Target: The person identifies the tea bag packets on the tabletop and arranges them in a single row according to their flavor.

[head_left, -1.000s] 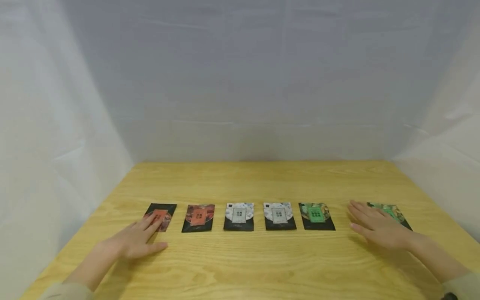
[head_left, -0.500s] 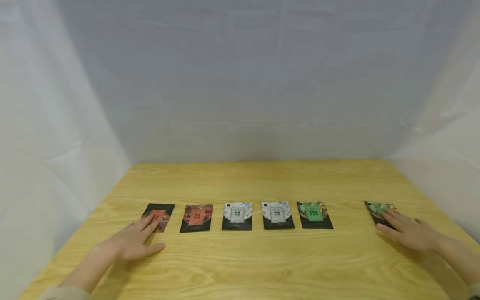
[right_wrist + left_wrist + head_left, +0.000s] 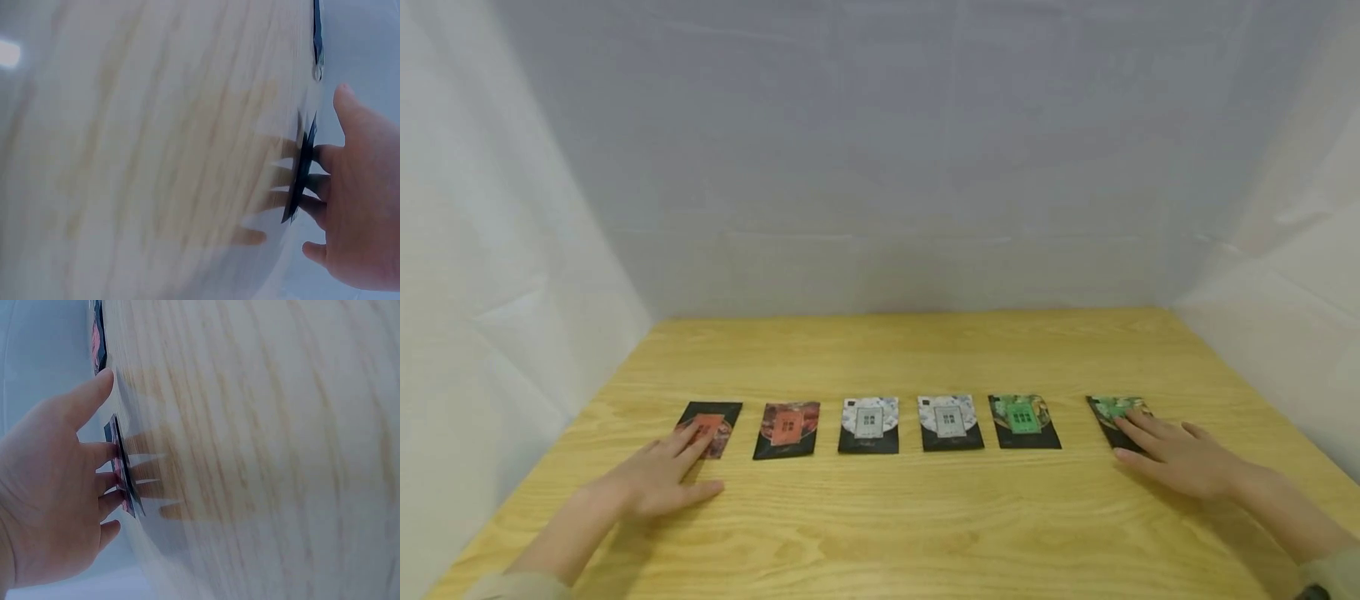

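A row of flat sachets lies across the wooden table. My left hand (image 3: 655,477) rests its straight fingertips on the leftmost black and red sachet (image 3: 727,412), thumb spread to the side. In the left wrist view those fingers touch the face of the sachet (image 3: 120,450). At the other end, my right hand (image 3: 1187,458) lays extended fingers on the outermost black and green sachet (image 3: 1108,408), covering part of its label. The right wrist view shows the dark edge of this sachet (image 3: 304,169) under the fingertips.
Between the hands lie another red sachet (image 3: 787,430), two white and black sachets (image 3: 868,425) (image 3: 951,423) and a second green sachet (image 3: 1024,422). The wooden table (image 3: 880,525) is enclosed by pale sheeting (image 3: 910,167) at the back and both sides.
My right hand has come onto the far-right green sachet, and that sachet has slid left towards the other green one. My left hand stays on the red sachet.
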`<state>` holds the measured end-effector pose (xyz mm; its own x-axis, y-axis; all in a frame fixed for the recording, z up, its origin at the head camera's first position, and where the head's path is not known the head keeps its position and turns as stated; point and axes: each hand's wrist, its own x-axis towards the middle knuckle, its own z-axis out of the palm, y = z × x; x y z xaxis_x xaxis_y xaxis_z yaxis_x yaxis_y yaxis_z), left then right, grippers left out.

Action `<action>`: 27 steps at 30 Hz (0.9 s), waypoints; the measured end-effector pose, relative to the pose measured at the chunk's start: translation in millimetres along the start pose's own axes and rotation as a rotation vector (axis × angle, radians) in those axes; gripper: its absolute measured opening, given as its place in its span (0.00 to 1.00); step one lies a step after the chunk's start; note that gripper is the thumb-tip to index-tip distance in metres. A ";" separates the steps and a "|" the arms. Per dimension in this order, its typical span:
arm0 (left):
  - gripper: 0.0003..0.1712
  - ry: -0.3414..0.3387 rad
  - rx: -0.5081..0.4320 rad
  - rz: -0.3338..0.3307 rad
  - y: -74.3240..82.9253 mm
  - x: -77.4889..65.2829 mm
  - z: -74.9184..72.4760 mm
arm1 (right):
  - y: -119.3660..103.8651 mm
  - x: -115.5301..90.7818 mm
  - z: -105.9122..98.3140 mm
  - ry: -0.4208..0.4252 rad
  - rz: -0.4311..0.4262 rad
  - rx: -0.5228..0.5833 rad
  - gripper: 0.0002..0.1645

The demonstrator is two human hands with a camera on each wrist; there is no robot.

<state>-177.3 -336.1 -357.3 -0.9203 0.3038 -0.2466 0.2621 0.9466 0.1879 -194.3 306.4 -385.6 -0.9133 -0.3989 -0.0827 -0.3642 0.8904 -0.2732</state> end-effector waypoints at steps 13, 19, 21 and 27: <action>0.51 0.003 0.008 0.002 -1.4 -3.4 0.2 | -31.7 12.1 3.9 -0.023 -0.035 -0.018 0.40; 0.52 0.014 0.018 -0.001 -1.3 -4.2 0.4 | -36.9 15.2 4.6 -0.017 -0.026 -0.045 0.41; 0.52 0.018 0.020 -0.001 -1.8 -3.7 0.5 | -38.6 15.5 4.7 -0.010 -0.029 -0.061 0.40; 0.52 0.049 0.036 0.020 -1.5 -3.7 -1.9 | -37.5 15.8 4.2 0.032 -0.051 -0.092 0.40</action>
<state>-174.8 -338.9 -354.9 -0.9275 0.3182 -0.1963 0.2903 0.9438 0.1583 -194.3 265.8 -380.6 -0.8981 -0.4381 -0.0394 -0.4240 0.8861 -0.1872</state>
